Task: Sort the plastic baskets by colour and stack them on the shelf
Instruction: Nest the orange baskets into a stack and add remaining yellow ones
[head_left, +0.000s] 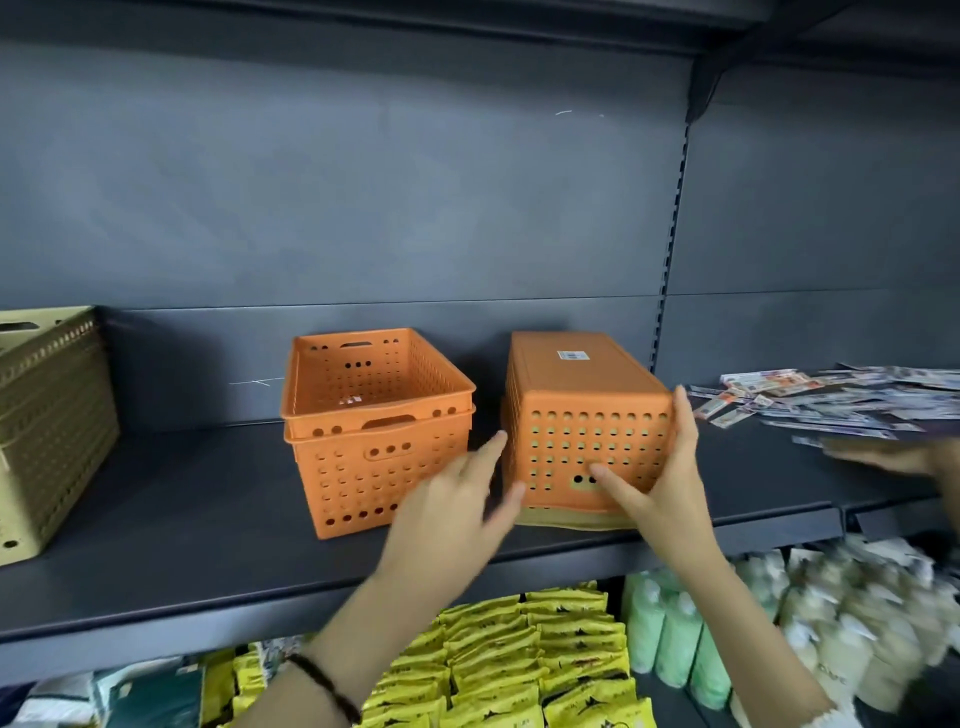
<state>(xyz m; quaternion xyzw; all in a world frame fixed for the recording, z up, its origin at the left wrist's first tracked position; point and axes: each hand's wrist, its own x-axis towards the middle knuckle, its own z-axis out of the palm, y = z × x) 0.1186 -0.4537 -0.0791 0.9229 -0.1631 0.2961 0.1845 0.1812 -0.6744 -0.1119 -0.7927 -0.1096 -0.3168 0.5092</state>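
Gripping the upturned orange basket (587, 415) by its end, the right hand (657, 488) clamps fingers around it; the left hand (457, 514) hovers open, fingers spread. Lifting one-handed risks dragging the beige basket (566, 519) beneath off the shelf (208, 561).

Dark bead bracelet (323, 687) on left wrist; white cuff (826, 719) right.

The single head-worn camera looked forward and slightly down, square-on to the dark shelf (208, 519) from close range. The shelf's front edge crossed the lower frame, its back panel filled the upper half, and a lower tier showed beneath.
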